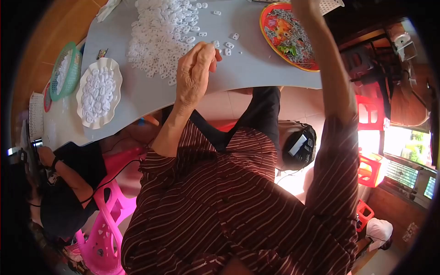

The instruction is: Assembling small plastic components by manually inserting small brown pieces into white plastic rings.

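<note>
Curled fingers press in toward the thumb on the left hand (197, 68), just beside the near right side of the white pile (156, 36); the back of the hand hides whether a piece is pinched inside, so I cannot tell. Well to the right of the pile, the right hand (306, 5) is mostly cut off by the upper edge, and I cannot tell how far it is spread or what it touches.

Nearest the person, the grey table (256, 68) ends in a curved edge on the near side of the pile, and the left forearm crosses it. Loose white pieces (228, 45), each with holes, lie scattered right of the pile, some just past the left fingertips. Plain tabletop stretches from these to the red tray (284, 30), well right of the pile, filled with small grey bits and partly covered by the right forearm. Left of the pile and nearer the table's edge is a wavy-rimmed dish (96, 123) of white pieces; past it, farther left, a green basket (73, 68) stands tilted.

For print, the tray bears a bright picture in red, orange and green; a small patterned scrap (102, 53) between dish and pile has markings too small to read
</note>
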Demonstrator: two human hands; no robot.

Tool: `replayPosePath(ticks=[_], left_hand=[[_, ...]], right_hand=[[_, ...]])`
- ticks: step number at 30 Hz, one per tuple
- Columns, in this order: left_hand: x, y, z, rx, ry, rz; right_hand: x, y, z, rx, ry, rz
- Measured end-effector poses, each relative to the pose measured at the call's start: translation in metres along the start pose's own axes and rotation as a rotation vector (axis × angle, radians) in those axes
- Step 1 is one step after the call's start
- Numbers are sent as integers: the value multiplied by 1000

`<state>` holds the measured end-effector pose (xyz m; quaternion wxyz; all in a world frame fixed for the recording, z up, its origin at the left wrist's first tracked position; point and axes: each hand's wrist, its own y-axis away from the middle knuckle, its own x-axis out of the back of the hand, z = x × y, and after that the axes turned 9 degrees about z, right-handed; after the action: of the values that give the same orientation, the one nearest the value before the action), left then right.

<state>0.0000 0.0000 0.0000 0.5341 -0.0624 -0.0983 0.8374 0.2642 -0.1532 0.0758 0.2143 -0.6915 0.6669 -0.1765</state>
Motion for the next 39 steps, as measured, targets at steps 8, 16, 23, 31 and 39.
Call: replayPosePath(ticks=[8,16,23,31,39], left_hand=[[3,15,-21,7,83,90],[5,16,-15,26,-47,46],[0,15,-10,39,-73,23],[7,-3,-15,287,388,-9],[5,-9,-18,459,760,-109]], right_hand=[[-8,56,-13,8,631,-390],[-16,119,-25,309,766,-833],[-14,116,-3,177,742,-896],[-21,148,-54,118,359,-778],[-17,161,-46,239,170,-733]])
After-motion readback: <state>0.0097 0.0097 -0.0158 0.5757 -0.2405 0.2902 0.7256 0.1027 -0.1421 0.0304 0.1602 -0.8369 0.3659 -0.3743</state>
